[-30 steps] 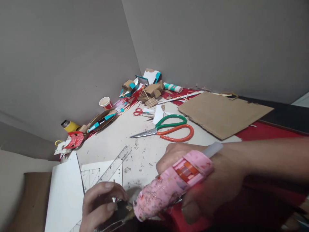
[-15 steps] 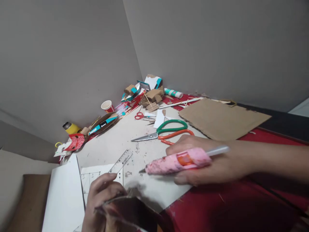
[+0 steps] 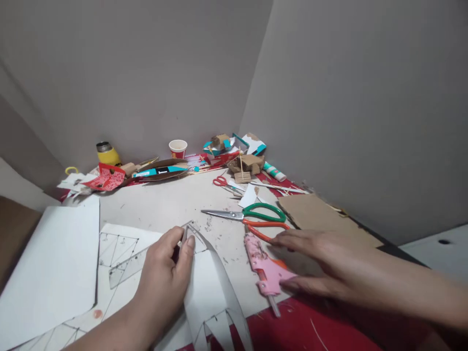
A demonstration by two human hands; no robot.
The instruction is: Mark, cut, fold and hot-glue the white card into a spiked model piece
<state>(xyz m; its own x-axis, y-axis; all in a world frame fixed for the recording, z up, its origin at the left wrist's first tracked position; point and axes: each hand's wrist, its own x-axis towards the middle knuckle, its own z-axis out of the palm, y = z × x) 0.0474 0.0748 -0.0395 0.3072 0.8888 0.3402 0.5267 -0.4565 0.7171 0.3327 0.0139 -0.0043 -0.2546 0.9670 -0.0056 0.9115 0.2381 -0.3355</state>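
Observation:
My left hand point(image 3: 166, 273) is closed, pinching the narrow top of a curved white card piece point(image 3: 206, 275) between thumb and fingers. Pencil lines and cut-out openings show low on this piece. A pink glue gun point(image 3: 266, 273) lies on its side with its nozzle facing away from me and a clear glue stick out of its back. Beside its handle is my right hand point(image 3: 314, 265), fingers stretched and apart, the thumb at the handle's end. Large scissors point(image 3: 243, 215) with green and orange handles lie just beyond, close to my right fingertips.
A clear ruler point(image 3: 126, 268) rests on a sheet with pencil drawings point(image 3: 117, 236). White board point(image 3: 54, 268) lies at left, brown cardboard point(image 3: 325, 214) at right. Along the wall stand a paper cup point(image 3: 178, 148), a yellow container point(image 3: 108, 155) and cardboard scraps point(image 3: 248, 163). Small red scissors point(image 3: 220, 181) lie nearby.
The glue gun, held in my right hand before and pointing left, now lies on the table with my fingers loosened. My left hand has turned the card piece so its white face shows. The view has shifted.

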